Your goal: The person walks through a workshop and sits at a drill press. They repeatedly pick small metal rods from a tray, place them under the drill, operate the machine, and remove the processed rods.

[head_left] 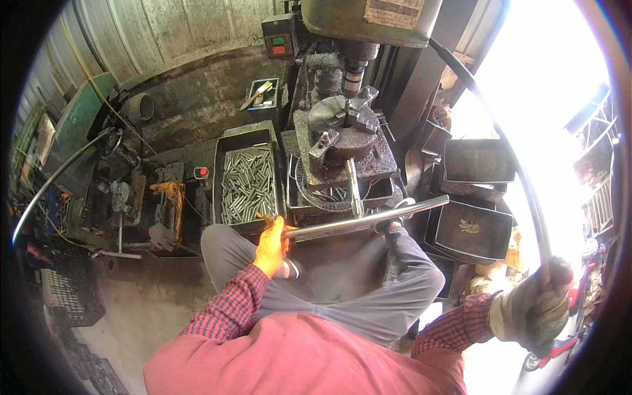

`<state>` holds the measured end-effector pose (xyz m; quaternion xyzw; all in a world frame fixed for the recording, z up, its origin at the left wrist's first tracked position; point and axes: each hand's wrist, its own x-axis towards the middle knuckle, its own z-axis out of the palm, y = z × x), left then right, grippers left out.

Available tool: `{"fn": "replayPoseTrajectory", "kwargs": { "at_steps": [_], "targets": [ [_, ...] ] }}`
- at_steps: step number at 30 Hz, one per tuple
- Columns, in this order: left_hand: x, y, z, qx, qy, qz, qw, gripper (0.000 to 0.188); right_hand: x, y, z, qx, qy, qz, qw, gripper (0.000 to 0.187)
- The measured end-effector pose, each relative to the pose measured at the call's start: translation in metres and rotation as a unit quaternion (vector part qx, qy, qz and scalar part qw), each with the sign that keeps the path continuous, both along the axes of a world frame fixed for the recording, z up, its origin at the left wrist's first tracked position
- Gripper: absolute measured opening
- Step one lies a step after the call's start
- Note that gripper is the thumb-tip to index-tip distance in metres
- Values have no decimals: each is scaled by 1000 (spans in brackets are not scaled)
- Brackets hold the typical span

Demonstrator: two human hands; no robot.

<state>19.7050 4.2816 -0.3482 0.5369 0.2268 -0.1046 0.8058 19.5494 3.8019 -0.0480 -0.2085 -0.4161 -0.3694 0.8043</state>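
My left hand (pixel 270 250), in an orange glove, is closed at the left end of a shiny metal bar handle (pixel 368 220). This handle joins a short rod below a round jawed chuck (pixel 339 120) on the drill press table. Over the chuck hangs the drill spindle (pixel 353 78) with its bit pointing down. Out at the right, my right hand (pixel 533 309), in a grey work glove, grips the lower end of the long dark feed lever (pixel 520 158). Whether a workpiece sits in the chuck jaws is too small to tell.
Left of the press, a dark tray (pixel 216 178) holds many short metal pins. Behind it, a brush (pixel 257 96) lies across a small box. A switch box (pixel 279 38) has green and red buttons. Metal bins (pixel 477 161) stand at right; a second machine (pixel 122 194) is at left.
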Motion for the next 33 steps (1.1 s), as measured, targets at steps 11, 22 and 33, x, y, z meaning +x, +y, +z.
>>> {"fn": "replayPoseTrajectory", "kwargs": {
  "at_steps": [11, 22, 33],
  "targets": [
    [-1, 1, -1, 6, -5, -11, 1000, 48, 0, -4, 14, -40, 23, -37, 998, 51],
    [-2, 1, -2, -6, -7, -14, 1000, 48, 19, 22, 40, -52, 25, -277, 959, 43],
    [-3, 3, -3, 8, -17, -20, 1000, 47, 29, 27, 53, -56, 20, -259, 964, 44]
  ]
}}
